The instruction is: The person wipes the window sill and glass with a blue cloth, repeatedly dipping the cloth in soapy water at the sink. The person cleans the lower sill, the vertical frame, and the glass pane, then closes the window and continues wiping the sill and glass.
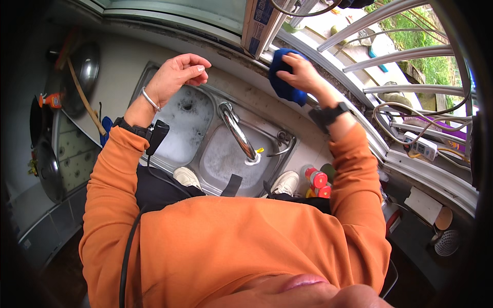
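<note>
A blue cloth [288, 89] is bunched under my right hand [299, 71]. That hand grips it against the white window frame at the sill, beside the window's upright edge. Above the left basin, my left hand [180, 73] hangs in the air with nothing in it, its fingers loosely curled and the thumb apart from them. Below both hands lies a stainless steel double sink [205, 154]. Foamy suds coat its left basin [181, 127], and cloudy water or film shows in the right basin [219, 161]. A chrome faucet [238, 133] reaches over the right basin.
Metal window bars [389, 57] curve along the right, with a power strip [420, 146] and looped cables there. Red-lidded jars [319, 179] stand right of the sink. At left are a wok lid [83, 77], an orange spray bottle [51, 101] and a wooden handle [83, 94].
</note>
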